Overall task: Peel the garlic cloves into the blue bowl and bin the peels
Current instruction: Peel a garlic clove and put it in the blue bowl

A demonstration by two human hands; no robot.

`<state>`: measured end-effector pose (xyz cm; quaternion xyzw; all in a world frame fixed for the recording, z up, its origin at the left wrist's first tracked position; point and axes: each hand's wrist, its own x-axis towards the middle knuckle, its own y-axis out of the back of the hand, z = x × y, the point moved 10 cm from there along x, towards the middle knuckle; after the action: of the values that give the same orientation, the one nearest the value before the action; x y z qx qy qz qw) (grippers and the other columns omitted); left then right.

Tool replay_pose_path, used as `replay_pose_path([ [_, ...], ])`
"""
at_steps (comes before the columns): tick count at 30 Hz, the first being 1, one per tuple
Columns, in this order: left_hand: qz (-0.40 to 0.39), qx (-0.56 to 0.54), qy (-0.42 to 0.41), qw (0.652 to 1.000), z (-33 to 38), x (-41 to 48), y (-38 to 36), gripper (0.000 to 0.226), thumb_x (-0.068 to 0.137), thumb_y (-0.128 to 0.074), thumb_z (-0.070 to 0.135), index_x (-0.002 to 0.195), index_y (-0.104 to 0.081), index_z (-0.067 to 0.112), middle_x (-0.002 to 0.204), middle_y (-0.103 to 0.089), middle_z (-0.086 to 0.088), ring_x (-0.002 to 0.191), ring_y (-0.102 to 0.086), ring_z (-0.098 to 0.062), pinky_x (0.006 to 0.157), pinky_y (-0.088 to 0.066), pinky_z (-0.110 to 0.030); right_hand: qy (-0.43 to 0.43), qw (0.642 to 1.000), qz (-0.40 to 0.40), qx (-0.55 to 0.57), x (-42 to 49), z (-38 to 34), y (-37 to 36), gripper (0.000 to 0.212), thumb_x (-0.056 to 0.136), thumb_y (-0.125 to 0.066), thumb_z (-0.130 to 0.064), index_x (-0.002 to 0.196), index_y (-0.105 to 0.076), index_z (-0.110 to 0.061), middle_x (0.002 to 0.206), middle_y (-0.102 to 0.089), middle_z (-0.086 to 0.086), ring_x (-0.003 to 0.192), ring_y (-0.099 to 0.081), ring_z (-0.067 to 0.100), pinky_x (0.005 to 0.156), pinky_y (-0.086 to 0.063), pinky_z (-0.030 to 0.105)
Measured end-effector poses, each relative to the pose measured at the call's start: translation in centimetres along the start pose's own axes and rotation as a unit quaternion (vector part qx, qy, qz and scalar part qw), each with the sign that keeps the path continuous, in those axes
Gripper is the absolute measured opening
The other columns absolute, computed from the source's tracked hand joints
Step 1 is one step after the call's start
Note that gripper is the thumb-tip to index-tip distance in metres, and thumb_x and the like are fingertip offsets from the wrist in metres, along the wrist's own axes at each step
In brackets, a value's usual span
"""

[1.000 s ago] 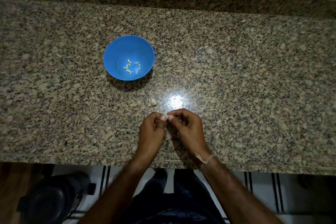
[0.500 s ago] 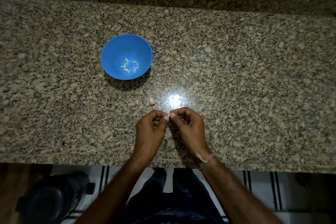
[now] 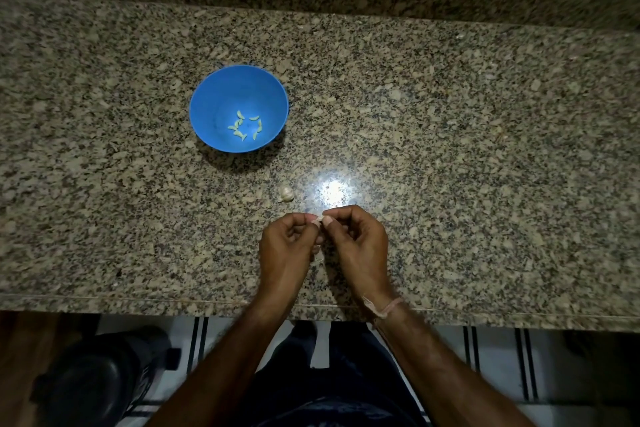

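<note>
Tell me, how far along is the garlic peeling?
Done: several pale peeled garlic cloves lie in the round blue plastic bowl. In hand: the left hand and right hand pinch a small pale clove together over the speckled granite counter. Left: one whitish unpeeled garlic piece sits on the counter between bowl and hands, and the peels are yet to be binned.

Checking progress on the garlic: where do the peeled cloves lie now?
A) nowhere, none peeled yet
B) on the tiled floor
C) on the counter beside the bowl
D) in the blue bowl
D: several pale peeled cloves lie on the bottom of the blue bowl.
</note>
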<state>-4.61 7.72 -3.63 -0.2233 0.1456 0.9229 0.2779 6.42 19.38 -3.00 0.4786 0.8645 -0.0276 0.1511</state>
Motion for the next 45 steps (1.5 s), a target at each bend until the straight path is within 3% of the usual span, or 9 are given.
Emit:
replay_pose_path([
  [5, -0.007, -0.039, 0.029, 0.999, -0.5, 0.1, -0.4, 0.009, 0.098, -0.067, 0.013, 0.099, -0.075, 0.009, 0.082, -0.076, -0.015, 0.072, -0.07, -0.018, 0.068, -0.058, -0.03, 0.032, 0.999, 0.001, 0.008, -0.4, -1.2, 0.0, 0.009, 0.097, -0.068, 0.002, 0.096, -0.074, -0.004, 0.086, -0.076, 0.002, 0.079, -0.073, 0.01, 0.069, -0.056, 0.019],
  [8, -0.009, -0.067, 0.06, 0.996, -1.0, 0.0, -0.7, 0.011, 0.099, -0.065, 0.012, 0.1, -0.075, 0.006, 0.081, -0.075, -0.018, 0.07, -0.066, -0.016, 0.063, -0.054, -0.027, 0.026, 1.0, -0.001, 0.014, -0.3, -1.2, -0.1, 0.007, 0.096, -0.068, 0.002, 0.096, -0.074, -0.002, 0.085, -0.075, 0.003, 0.077, -0.072, 0.009, 0.068, -0.056, 0.019],
  [12, 0.004, 0.036, 0.003, 0.999, -0.1, 0.1, -0.2, 0.012, 0.099, -0.065, 0.018, 0.092, -0.074, 0.014, 0.074, -0.075, 0.0, 0.066, -0.069, -0.01, 0.06, -0.052, -0.021, -0.122, 0.983, -0.016, 0.134, 0.0, 2.2, -0.9, 0.009, 0.096, -0.073, -0.01, 0.1, -0.074, -0.002, 0.091, -0.075, 0.017, 0.082, -0.071, 0.035, 0.079, -0.062, 0.041],
  [19, 0.002, 0.12, -0.068, 0.99, 1.6, -0.2, 0.0, 0.007, 0.094, -0.067, 0.011, 0.093, -0.072, 0.015, 0.074, -0.074, 0.009, 0.068, -0.069, 0.001, 0.06, -0.049, -0.01, -0.263, 0.941, -0.04, 0.209, 0.2, 4.3, -1.6, 0.005, 0.095, -0.074, -0.011, 0.094, -0.071, -0.007, 0.074, -0.068, 0.006, 0.067, -0.063, 0.014, 0.061, -0.052, 0.025],
  [26, 0.027, 0.166, -0.093, 0.981, 2.0, 0.6, 0.5, 0.016, 0.094, -0.066, 0.011, 0.095, -0.074, 0.024, 0.084, -0.073, 0.01, 0.077, -0.066, -0.003, 0.064, -0.052, -0.014, -0.193, 0.969, -0.038, 0.148, 1.1, 3.5, -0.6, 0.014, 0.094, -0.076, -0.014, 0.095, -0.073, 0.0, 0.083, -0.067, 0.022, 0.069, -0.059, 0.021, 0.066, -0.05, 0.035],
  [31, -0.004, 0.139, -0.101, 0.985, 2.5, 0.6, 0.2, 0.011, 0.096, -0.071, 0.023, 0.103, -0.079, 0.02, 0.09, -0.077, 0.011, 0.084, -0.07, 0.002, 0.074, -0.056, -0.016, -0.112, 0.99, -0.066, 0.049, 1.5, 2.2, -0.1, 0.011, 0.095, -0.075, -0.015, 0.097, -0.077, -0.004, 0.094, -0.078, 0.017, 0.096, -0.075, 0.035, 0.093, -0.061, 0.047],
  [34, -0.017, 0.142, -0.09, 0.986, 2.5, 0.9, 0.2, 0.007, 0.094, -0.074, 0.023, 0.097, -0.079, 0.021, 0.085, -0.077, 0.011, 0.08, -0.071, -0.001, 0.072, -0.058, -0.018, -0.071, 0.995, -0.068, -0.014, 1.9, 1.3, 0.0, 0.005, 0.095, -0.075, -0.012, 0.096, -0.078, -0.007, 0.09, -0.079, 0.006, 0.091, -0.076, 0.027, 0.087, -0.064, 0.042],
  [42, -0.062, 0.053, -0.036, 0.996, 2.5, 1.2, 0.0, 0.01, 0.094, -0.073, 0.012, 0.091, -0.081, 0.016, 0.081, -0.079, 0.001, 0.081, -0.075, -0.023, 0.072, -0.059, -0.027, -0.059, 0.996, -0.071, -0.004, 2.1, 0.9, -0.2, 0.006, 0.097, -0.07, -0.002, 0.097, -0.076, -0.002, 0.086, -0.077, 0.014, 0.075, -0.073, 0.026, 0.072, -0.063, 0.034],
  [45, -0.051, 0.089, -0.054, 0.993, 2.3, 1.2, -0.1, 0.011, 0.096, -0.071, 0.016, 0.09, -0.079, 0.017, 0.078, -0.078, 0.004, 0.076, -0.074, -0.013, 0.07, -0.059, -0.025, -0.085, 0.993, -0.078, 0.028, 1.9, 1.5, -0.5, 0.007, 0.097, -0.07, -0.002, 0.1, -0.075, -0.001, 0.091, -0.078, 0.016, 0.08, -0.074, 0.022, 0.075, -0.063, 0.033],
])
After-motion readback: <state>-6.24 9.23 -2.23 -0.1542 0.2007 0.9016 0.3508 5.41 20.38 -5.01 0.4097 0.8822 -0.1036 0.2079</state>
